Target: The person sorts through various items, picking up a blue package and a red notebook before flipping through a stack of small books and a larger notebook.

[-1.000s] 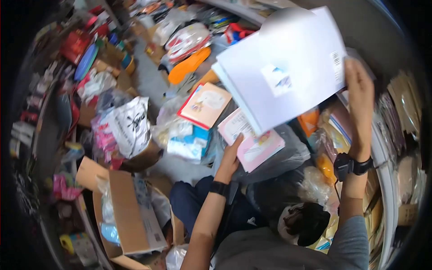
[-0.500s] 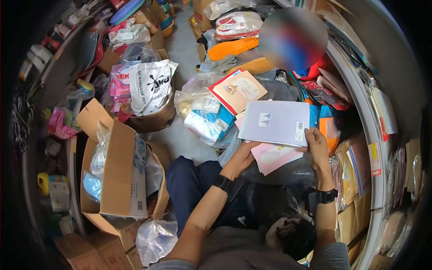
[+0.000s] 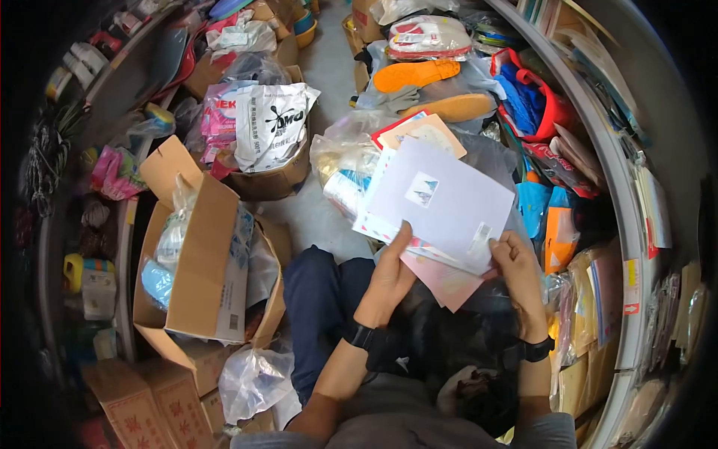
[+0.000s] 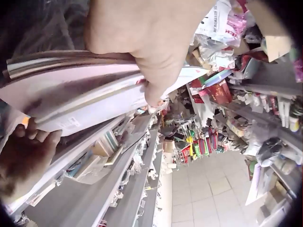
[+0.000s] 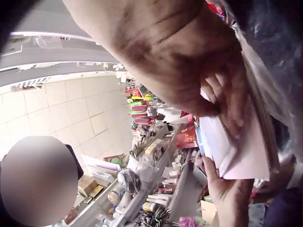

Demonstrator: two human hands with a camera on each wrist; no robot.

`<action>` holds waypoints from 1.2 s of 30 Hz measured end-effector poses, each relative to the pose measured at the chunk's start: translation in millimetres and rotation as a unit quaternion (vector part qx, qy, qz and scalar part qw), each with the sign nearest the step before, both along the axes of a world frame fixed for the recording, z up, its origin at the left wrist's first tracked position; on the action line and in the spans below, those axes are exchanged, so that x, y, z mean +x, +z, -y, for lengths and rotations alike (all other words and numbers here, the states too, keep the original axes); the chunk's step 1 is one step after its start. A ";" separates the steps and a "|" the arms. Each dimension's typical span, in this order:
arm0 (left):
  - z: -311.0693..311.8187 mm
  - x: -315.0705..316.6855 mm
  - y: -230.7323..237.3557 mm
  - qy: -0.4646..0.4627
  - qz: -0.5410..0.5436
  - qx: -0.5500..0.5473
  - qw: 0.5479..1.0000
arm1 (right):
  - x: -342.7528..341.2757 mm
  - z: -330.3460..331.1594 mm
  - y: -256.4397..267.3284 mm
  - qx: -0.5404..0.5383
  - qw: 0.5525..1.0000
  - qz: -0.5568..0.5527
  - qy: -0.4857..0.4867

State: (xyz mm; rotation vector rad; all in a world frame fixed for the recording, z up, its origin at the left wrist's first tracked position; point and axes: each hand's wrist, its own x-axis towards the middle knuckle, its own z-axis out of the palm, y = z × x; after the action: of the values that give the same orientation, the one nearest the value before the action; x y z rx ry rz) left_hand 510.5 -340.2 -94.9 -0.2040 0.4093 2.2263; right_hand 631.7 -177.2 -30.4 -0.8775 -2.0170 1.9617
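Observation:
A pale lavender booklet with a small castle picture and a barcode lies on top of a stack of booklets. Pink booklets stick out below it, fanned at an angle. My left hand grips the stack at its lower left, thumb on top. At the lower right corner, by the barcode, my right hand pinches the lavender booklet's edge between thumb and fingers. In the left wrist view the stack's layered edges show under the left hand. Beyond the stack, a peach booklet with a red one lies on plastic bags.
An open cardboard box stands at the left, with a white and pink pair of bags in another box behind it. Orange insoles and a red bag lie ahead. Shelves with packets run along the right.
The lavender booklet came down from a raised, tilted position onto the pink booklets. The left hand now grips the whole stack, thumb on top, and the stack has turned and risen slightly.

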 end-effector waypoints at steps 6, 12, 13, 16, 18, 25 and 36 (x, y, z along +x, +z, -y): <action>26.4 -21.0 9.0 0.051 -0.028 -0.060 0.996 | -1.5 13.6 17.7 0.127 0.985 0.070 0.089; 49.7 -13.4 10.6 -0.011 -0.073 -0.125 0.989 | -7.7 17.6 16.5 0.254 0.965 -0.044 0.044; 51.5 -9.2 7.8 -0.030 -0.077 -0.139 0.987 | -8.2 25.5 5.5 0.207 0.973 -0.060 0.087; 61.3 -0.7 4.3 -0.067 -0.099 -0.139 0.983 | -9.9 38.3 6.7 0.169 0.965 0.055 0.195; 65.9 -0.2 4.1 -0.084 -0.116 -0.138 0.980 | -8.5 39.9 -9.7 0.069 0.970 0.081 0.217; 71.0 1.8 31.9 0.003 -0.160 -0.227 0.961 | -16.2 53.9 -24.4 0.026 0.984 -0.018 0.178; 50.2 23.5 87.0 0.039 -0.486 -0.211 0.847 | -21.2 63.5 -32.0 -0.445 0.888 -0.064 0.097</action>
State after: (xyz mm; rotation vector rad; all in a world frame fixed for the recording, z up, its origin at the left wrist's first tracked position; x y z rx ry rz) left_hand 534.0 -390.5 -7.9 0.7391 1.4530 2.1350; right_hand 610.4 -240.7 -62.4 -0.6476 -1.0906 3.0195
